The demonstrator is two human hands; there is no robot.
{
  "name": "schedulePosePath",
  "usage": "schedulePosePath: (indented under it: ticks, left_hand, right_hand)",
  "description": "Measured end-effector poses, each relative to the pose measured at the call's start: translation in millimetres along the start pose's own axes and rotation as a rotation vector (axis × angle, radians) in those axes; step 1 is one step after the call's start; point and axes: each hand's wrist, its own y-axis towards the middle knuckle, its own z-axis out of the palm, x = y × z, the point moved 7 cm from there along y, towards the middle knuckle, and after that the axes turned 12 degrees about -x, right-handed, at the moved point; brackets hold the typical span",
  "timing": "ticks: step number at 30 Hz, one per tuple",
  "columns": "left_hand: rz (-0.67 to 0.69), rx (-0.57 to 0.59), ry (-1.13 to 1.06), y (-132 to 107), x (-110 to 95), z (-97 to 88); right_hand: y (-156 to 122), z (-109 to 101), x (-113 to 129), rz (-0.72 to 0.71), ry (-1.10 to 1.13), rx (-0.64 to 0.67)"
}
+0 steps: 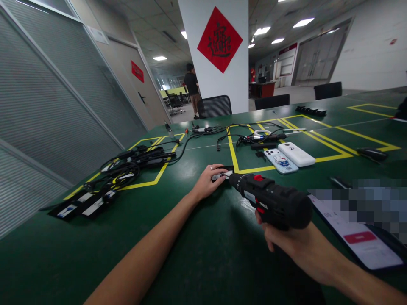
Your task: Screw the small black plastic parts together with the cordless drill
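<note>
My right hand (286, 245) is wrapped round the grip of a black cordless drill (273, 199) with red switches. The drill points left and away from me, its chuck close to a small black part with a pale face (228, 173) on the green table (203, 245). My left hand (210, 181) is closed on that part, the fingers over its left side and the thumb in front. A ring shows on one finger. The bit's tip appears to meet the part, but whether it touches cannot be made out.
Tangled black cables (140, 161) and black-and-white pieces (93, 205) lie at the left. Beyond the drill are a phone in a patterned case (280, 161) and a white power bank (295, 154). A large lit phone (356, 233) lies right of my wrist. A person (191, 89) stands far back.
</note>
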Motion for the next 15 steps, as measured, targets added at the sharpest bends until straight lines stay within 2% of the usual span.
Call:
schedulePosePath:
  ticks: [15]
  left_hand:
    - [-0.031, 0.034, -0.056, -0.6, 2.0, 0.2]
  right_hand:
    - [1.7, 3.8, -5.5, -0.012, 0.027, 0.026]
